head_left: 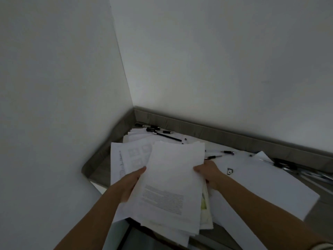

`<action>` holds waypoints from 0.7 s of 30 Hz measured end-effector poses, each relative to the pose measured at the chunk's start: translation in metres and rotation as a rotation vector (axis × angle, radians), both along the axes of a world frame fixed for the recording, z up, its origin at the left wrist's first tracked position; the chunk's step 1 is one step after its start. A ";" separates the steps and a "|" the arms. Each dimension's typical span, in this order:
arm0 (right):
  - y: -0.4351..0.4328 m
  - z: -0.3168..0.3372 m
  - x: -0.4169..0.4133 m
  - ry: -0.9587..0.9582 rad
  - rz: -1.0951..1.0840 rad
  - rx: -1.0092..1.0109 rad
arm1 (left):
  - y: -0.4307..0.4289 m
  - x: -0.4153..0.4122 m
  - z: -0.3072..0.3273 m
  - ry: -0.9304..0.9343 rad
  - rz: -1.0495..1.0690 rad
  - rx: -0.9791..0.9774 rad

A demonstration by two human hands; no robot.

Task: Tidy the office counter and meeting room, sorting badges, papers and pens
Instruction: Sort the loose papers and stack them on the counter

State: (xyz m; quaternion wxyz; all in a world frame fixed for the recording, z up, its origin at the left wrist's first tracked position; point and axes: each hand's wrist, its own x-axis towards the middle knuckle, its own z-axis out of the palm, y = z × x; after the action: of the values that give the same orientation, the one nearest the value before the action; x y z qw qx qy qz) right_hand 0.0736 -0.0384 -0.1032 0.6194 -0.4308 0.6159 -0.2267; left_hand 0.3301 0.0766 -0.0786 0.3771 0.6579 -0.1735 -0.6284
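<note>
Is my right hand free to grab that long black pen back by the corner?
Probably not yet: the right hand grips the paper stack, as does the left hand. The long black pen lies uncovered beyond it, so letting go would open the way.

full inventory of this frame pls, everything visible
paper stack: one, white, text on the top sheet, held over the counter
grid-printed sheet: one, white, left, under the stack
logo sheet: one, white, right
fanned papers: several, white, corner
corner pens: several, black, on the fanned papers
middle pens: two, dark, beyond the right hand
far-right pens: blurred, count unclear
counter: grey
walls: two, white
left hand: grips the stack's left edge
right hand: grips its right edge
</note>
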 end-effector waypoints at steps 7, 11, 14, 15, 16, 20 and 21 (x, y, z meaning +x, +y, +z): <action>0.008 0.003 -0.015 -0.013 0.144 0.042 | -0.015 -0.010 0.010 -0.210 -0.319 -0.059; 0.002 0.017 -0.059 0.103 0.072 -0.069 | -0.023 -0.006 0.039 -0.157 -0.399 -0.185; -0.010 0.023 -0.104 0.265 -0.104 -0.212 | -0.038 -0.012 0.066 -0.121 -0.469 -0.275; -0.013 0.022 -0.120 0.364 -0.125 -0.270 | -0.045 -0.018 0.071 -0.096 -0.486 -0.301; -0.013 0.023 -0.134 0.482 -0.121 -0.313 | -0.050 -0.026 0.076 -0.067 -0.493 -0.321; 0.007 0.020 -0.188 0.749 -0.104 -0.353 | -0.075 -0.083 0.081 0.017 -0.542 -0.327; 0.015 0.017 -0.201 0.762 -0.131 -0.346 | -0.081 -0.102 0.077 0.013 -0.552 -0.311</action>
State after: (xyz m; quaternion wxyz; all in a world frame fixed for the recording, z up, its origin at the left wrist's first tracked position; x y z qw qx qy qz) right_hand -0.1278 -0.0232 -0.0861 0.2502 -0.5414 0.7798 -0.1902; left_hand 0.2281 -0.0044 -0.0013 0.2894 0.5164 -0.4370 -0.6773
